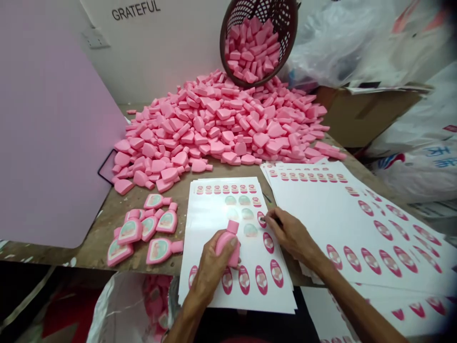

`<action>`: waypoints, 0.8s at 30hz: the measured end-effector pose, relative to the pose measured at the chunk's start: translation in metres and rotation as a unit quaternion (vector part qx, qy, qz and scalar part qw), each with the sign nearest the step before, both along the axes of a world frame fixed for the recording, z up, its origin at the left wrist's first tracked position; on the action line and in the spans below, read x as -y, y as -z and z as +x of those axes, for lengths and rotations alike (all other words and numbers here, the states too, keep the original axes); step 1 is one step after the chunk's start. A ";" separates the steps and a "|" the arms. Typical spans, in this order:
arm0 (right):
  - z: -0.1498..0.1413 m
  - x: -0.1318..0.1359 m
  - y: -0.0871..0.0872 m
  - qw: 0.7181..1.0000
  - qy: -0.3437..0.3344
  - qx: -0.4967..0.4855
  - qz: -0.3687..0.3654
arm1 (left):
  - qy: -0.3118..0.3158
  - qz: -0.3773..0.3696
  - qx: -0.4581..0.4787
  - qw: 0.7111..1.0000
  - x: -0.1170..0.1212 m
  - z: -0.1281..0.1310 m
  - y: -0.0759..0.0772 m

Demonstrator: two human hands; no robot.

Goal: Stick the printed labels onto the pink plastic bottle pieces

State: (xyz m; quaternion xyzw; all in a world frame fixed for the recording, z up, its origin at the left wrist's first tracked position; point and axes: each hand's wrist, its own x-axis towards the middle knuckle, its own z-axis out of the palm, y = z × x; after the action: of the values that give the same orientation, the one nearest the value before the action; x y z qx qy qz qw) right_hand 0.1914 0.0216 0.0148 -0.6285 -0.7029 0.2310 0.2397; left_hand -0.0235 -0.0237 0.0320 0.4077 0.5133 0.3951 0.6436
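In my left hand (210,267) is a small pink plastic bottle (228,243), cap end up, its visible side bare of any label. It is held over a white sticker sheet (207,228) printed with small labels, some round-topped green ones and pink ovals. My right hand (291,233) is closed in a pinch at the sheet's right edge, its fingertips by a pink oval sticker (262,219). Something thin and dark shows at those fingers, too small to name. Left of the sheet lie several labelled pink bottles (159,250), some resting on others.
A large heap of pink bottles (214,119) covers the table's back, beneath a tipped brown basket (223,47). More sticker sheets (307,214) spread on the right. A pink panel (53,119) stands left. Below the front edge hangs an open white bag (114,305) with bottles. A cardboard box (371,114) sits right.
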 end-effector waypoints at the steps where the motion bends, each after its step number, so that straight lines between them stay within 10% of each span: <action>1: -0.001 0.002 0.008 0.999 0.006 0.030 0.036 | -0.009 0.007 -0.025 1.000 -0.002 0.005 0.000; 8: -0.009 0.008 0.025 0.970 -0.042 0.161 0.175 | -0.005 0.015 -0.018 1.000 -0.014 0.036 0.012; 24: -0.010 0.007 0.020 0.997 -0.043 0.012 0.067 | 0.009 0.021 -0.014 1.000 -0.018 0.035 0.026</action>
State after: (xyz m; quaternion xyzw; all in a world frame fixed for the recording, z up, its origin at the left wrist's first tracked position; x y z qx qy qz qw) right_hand 0.1814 0.0143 -0.0047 -0.5829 -0.7460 0.1860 0.2631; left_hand 0.0118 -0.0053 0.0060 0.4315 0.5101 0.3942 0.6311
